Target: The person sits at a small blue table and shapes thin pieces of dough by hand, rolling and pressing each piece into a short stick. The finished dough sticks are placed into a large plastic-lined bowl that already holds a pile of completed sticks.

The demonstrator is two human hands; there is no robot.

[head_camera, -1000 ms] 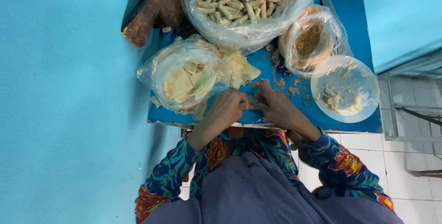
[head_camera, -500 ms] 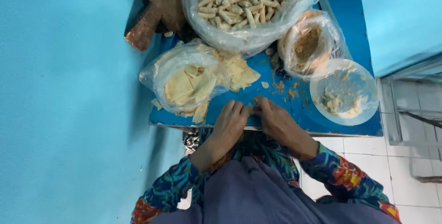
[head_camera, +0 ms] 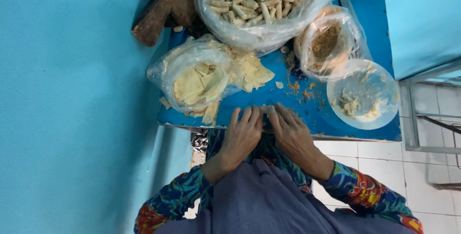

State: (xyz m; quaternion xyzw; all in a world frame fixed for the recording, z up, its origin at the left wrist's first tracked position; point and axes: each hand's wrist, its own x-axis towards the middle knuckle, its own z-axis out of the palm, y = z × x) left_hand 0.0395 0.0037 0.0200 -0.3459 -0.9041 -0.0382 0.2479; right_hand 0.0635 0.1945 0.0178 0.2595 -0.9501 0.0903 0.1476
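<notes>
- Left hand (head_camera: 242,135): palm down at near edge of blue table (head_camera: 307,114), fingers extended, pressing a small pale roll (head_camera: 267,110).
- Right hand (head_camera: 290,133): palm down, touching left hand, fingers flat on same roll.
- Clear bag (head_camera: 189,78), left: pale thin wrapper sheets.
- Large clear bag (head_camera: 264,3), top centre: finished rolls, heaped.
- Small bag (head_camera: 329,44), right: brown crumbly filling.
- Clear round bowl (head_camera: 363,94), far right: pale paste remnants.
</notes>
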